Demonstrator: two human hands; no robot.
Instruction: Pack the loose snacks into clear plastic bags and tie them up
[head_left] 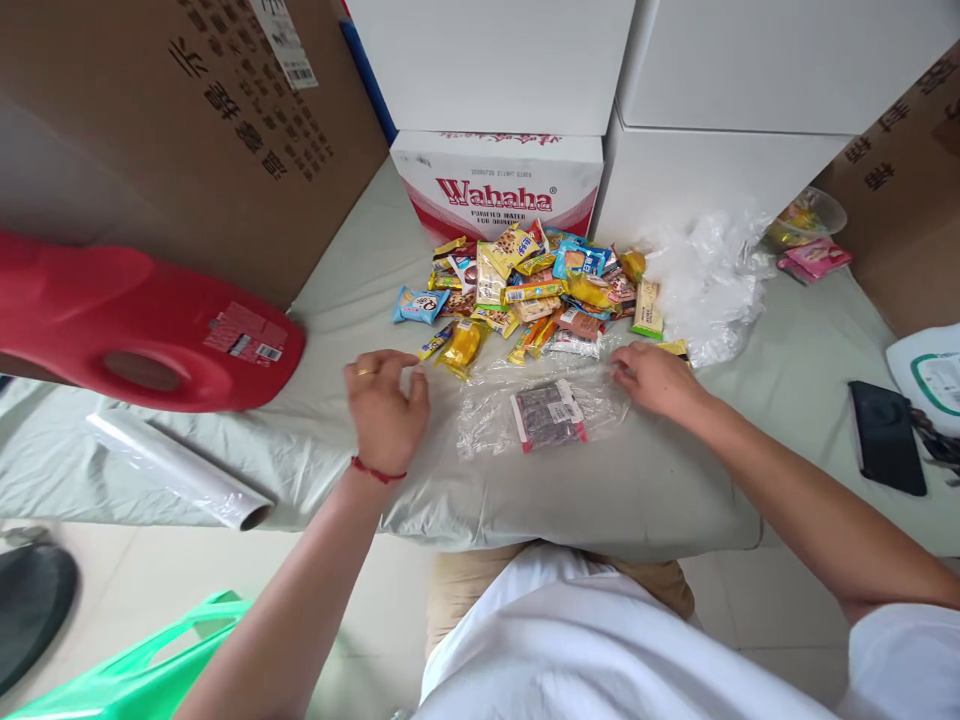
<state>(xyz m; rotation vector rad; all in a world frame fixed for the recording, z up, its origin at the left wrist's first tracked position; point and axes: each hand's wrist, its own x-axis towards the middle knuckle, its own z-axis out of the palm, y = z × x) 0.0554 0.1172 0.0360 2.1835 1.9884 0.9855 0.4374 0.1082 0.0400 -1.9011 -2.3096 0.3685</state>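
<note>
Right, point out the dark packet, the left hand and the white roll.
Dark packet (pixel 547 419): head view, middle of its face.
Left hand (pixel 386 408): head view, back of the hand.
White roll (pixel 178 468): head view, middle of its side.

"What lies between the left fingers (pixel 375 362) and the right fingers (pixel 624 360)?"

"Clear plastic film (pixel 484 415), thin, crinkled and shiny, and a dark packet (pixel 547 415) with a glossy plastic face."

"Just beyond them?"

"Snack packets (pixel 532 291) in glossy, creased film wrappers, then a smooth printed cardboard box (pixel 495 200)."

"Beneath them?"

"Matt, wrinkled cloth (pixel 675 480)."

"Left of the left fingers?"

"A smooth red plastic jug (pixel 202 335) with a soft sheen, and a glossy roll (pixel 180 465)."
</note>
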